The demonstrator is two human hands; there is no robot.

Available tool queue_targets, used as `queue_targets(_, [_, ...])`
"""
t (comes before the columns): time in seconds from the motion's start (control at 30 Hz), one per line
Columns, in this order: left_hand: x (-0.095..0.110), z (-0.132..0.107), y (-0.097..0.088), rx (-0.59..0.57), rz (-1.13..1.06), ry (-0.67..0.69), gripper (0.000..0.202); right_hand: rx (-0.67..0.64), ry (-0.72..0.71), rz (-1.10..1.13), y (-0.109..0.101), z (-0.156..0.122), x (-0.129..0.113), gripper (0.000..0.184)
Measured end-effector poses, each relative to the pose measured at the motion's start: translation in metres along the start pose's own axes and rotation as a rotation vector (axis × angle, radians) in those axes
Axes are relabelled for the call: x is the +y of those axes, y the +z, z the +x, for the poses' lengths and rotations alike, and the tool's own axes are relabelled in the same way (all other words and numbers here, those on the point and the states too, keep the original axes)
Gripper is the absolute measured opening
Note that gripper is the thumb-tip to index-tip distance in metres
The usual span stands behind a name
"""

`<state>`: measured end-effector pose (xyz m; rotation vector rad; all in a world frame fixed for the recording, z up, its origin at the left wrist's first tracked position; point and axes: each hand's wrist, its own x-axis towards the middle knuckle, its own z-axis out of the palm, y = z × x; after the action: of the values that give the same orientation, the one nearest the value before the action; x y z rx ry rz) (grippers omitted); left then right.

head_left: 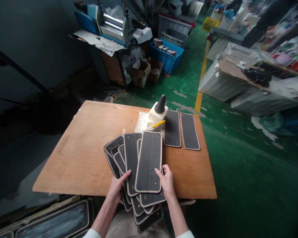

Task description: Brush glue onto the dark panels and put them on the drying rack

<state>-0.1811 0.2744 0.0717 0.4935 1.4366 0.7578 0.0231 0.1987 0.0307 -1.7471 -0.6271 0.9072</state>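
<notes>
My left hand (118, 186) grips the left side of a fanned stack of black rectangular panels (132, 158) with pale edges, thumb on top. My right hand (167, 180) pinches the right edge of the topmost panel (149, 162). The stack hangs over the near edge of a wooden table (89, 145). Two more of these panels, one (172, 128) beside the other (189, 131), lie flat on the table's far right. A white bottle with a dark cone cap (158, 112) and a yellow stick stands behind the stack on a white cloth (141, 121).
Green floor (238, 172) spreads to the right, with a yellow line. Beyond the table stand a blue crate (167, 56), cardboard boxes, a machine (114, 23) and cluttered benches (250, 79). Framed dark panels (52, 221) lie at the lower left.
</notes>
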Motion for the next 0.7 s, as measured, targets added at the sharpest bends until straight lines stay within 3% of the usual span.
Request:
queue_targets(0.17, [0.004,0.007,-0.012,-0.012,0.089,-0.066,0.056,-0.028,0.121,0.264,-0.065,-0.018,0.016,0.031])
queue_targets(0.33, [0.005,0.016,-0.021,-0.009,0.202,-0.048,0.062,0.122,0.156,0.298,-0.151,-0.033,0.041,0.038])
queue_targets(0.47, [0.001,0.018,-0.021,0.000,0.227,-0.043,0.067,0.134,0.194,0.304,-0.211,-0.037,0.063,0.034])
queue_targets(0.6, [-0.002,0.016,-0.019,0.015,0.258,-0.035,0.066,0.139,0.238,0.282,-0.251,-0.034,0.085,0.035])
queue_targets(0.7, [-0.003,0.016,-0.019,0.029,0.267,-0.043,0.066,0.221,0.245,0.235,-0.270,-0.022,0.102,0.040])
